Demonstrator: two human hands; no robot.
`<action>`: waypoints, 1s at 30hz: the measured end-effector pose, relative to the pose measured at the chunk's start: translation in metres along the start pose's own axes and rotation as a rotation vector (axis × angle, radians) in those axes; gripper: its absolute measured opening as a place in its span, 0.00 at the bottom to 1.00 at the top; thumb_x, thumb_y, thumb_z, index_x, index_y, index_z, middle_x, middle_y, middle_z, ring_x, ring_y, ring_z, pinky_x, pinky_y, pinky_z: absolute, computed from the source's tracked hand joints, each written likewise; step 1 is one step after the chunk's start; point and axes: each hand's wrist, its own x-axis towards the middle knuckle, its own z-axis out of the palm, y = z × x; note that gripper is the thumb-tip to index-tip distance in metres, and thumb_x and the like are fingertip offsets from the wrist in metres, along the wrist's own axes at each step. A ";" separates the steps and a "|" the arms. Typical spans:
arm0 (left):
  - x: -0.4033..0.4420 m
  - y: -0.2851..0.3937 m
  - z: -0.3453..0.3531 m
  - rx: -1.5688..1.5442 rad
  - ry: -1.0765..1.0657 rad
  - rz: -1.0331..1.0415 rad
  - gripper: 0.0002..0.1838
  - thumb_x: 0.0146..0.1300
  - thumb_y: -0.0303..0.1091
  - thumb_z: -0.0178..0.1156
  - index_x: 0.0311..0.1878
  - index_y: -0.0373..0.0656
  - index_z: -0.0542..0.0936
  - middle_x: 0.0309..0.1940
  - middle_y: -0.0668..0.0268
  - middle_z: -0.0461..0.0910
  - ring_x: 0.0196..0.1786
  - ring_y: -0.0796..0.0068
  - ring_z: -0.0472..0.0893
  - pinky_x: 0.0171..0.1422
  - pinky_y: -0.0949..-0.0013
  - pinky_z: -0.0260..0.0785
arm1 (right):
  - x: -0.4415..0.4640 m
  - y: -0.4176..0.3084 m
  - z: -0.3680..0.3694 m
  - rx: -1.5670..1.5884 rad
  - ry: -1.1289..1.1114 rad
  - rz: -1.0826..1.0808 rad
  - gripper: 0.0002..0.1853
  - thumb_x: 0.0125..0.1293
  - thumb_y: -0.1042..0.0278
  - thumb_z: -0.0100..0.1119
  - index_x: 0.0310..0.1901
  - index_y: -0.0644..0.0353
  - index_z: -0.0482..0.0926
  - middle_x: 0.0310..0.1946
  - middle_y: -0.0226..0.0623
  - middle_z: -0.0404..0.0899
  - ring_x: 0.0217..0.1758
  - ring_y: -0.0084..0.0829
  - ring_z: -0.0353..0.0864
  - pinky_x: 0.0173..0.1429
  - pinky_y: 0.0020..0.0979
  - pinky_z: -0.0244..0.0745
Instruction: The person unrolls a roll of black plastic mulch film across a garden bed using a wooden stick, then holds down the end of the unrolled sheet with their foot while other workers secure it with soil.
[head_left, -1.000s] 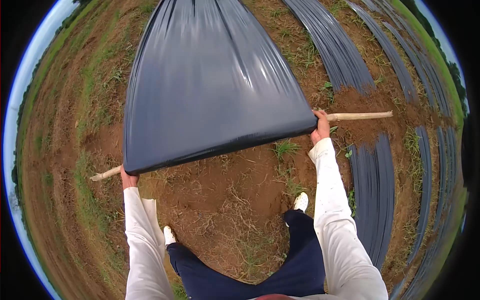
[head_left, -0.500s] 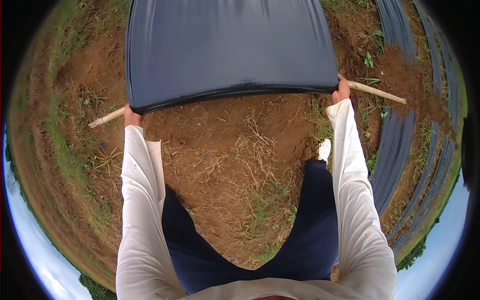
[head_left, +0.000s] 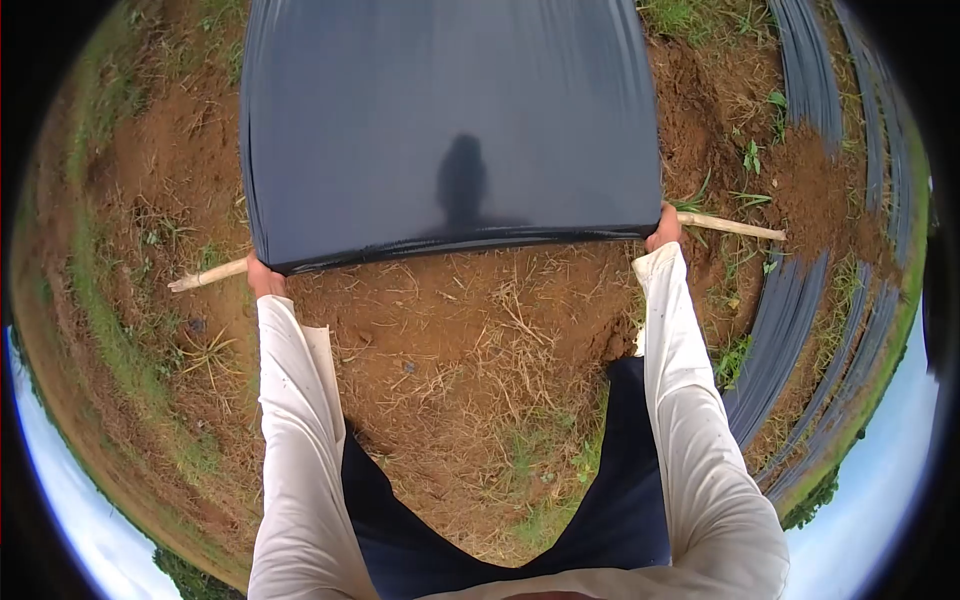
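A wide sheet of dark plastic mulch film (head_left: 350, 120) stretches away from me, smooth and taut, with a darker shadow or reflection of a head on it. Its near edge runs along a wooden stick (head_left: 735, 227), whose pale ends stick out on both sides; the middle is hidden by the film. At the left corner my left hand (head_left: 265, 277) is closed around the stick and film edge. My right hand (head_left: 664, 228) grips the same stick at the right corner, slightly farther from my body. Both sleeves are cream-coloured.
Reddish soil (head_left: 440, 300) with dry straw lies between my legs and the film. Long strips of film (head_left: 785, 320) cover ground to the right, partly buried under soil. Grass (head_left: 110, 300) grows along the left. My white shoe (head_left: 640, 340) shows near the right hand.
Both hands and the stick have come closer to my body, drawing the film's near edge with them. The head-shaped dark patch now shows on the film. My grip stays the same.
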 end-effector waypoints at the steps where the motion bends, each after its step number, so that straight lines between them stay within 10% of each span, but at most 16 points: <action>1: 0.009 -0.003 -0.004 -0.016 0.089 0.023 0.19 0.54 0.36 0.59 0.43 0.29 0.73 0.36 0.59 0.79 0.34 0.65 0.80 0.40 0.63 0.74 | -0.012 -0.002 0.004 -0.036 0.027 -0.038 0.12 0.48 0.74 0.59 0.33 0.75 0.74 0.29 0.40 0.77 0.27 0.31 0.77 0.32 0.32 0.72; 13: -0.038 0.008 0.017 -0.043 0.098 0.127 0.15 0.53 0.33 0.56 0.36 0.27 0.75 0.32 0.59 0.77 0.33 0.68 0.79 0.39 0.66 0.72 | -0.050 -0.021 0.018 -0.085 0.156 -0.003 0.18 0.45 0.75 0.60 0.38 0.79 0.74 0.35 0.46 0.79 0.32 0.34 0.78 0.38 0.34 0.72; 16: -0.002 -0.004 -0.002 -0.213 -0.506 -0.010 0.13 0.60 0.37 0.51 0.40 0.35 0.71 0.35 0.61 0.77 0.36 0.68 0.79 0.43 0.65 0.74 | -0.025 -0.002 0.008 0.029 -0.011 -0.019 0.20 0.51 0.73 0.59 0.46 0.73 0.69 0.40 0.44 0.76 0.35 0.33 0.78 0.39 0.34 0.72; 19: 0.013 -0.002 -0.008 -0.165 -0.426 -0.126 0.14 0.61 0.38 0.52 0.42 0.36 0.72 0.38 0.61 0.79 0.39 0.66 0.80 0.46 0.65 0.74 | 0.040 0.027 -0.020 0.119 -0.389 0.131 0.15 0.57 0.71 0.56 0.43 0.71 0.73 0.39 0.41 0.77 0.37 0.30 0.77 0.40 0.33 0.72; 30: -0.099 0.035 -0.109 -0.126 -0.367 -0.086 0.13 0.62 0.35 0.48 0.44 0.36 0.72 0.39 0.60 0.78 0.38 0.66 0.80 0.45 0.65 0.75 | -0.124 -0.042 -0.120 0.175 -0.099 -0.076 0.14 0.54 0.77 0.58 0.40 0.75 0.69 0.34 0.43 0.75 0.33 0.32 0.78 0.36 0.35 0.72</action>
